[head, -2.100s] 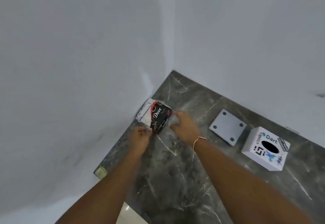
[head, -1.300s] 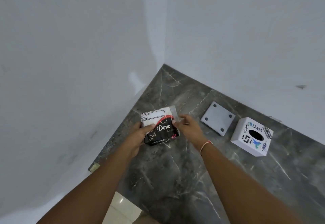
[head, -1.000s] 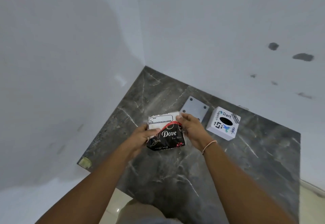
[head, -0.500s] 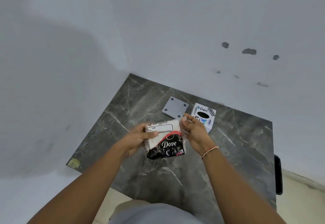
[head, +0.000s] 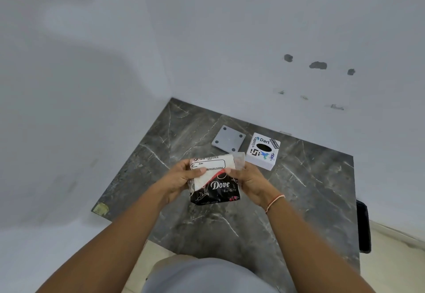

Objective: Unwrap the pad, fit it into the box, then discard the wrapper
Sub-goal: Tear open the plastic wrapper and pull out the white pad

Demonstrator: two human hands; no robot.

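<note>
I hold a wrapped tissue pad (head: 215,182) in the air above the dark marble table (head: 299,189). Its plastic wrapper is black and red below with "Dove" on it, and white with a label on top. My left hand (head: 181,177) grips its left side, thumb across the front. My right hand (head: 249,179) pinches the clear flap of the wrapper (head: 239,161) at the upper right corner. The white box (head: 263,151) with stickers and an oval slot stands on the table behind my right hand. Its grey square lid (head: 228,141) lies flat to the left of it.
White walls meet at the table's far left corner. A yellowish patch (head: 101,208) marks the table's near left corner. A black object (head: 364,226) sticks out past the table's right edge. Pale floor shows below.
I have lifted the pack from the table's far left corner and brought it toward me. My right fingers have pulled the clear flap up at the upper right corner.
</note>
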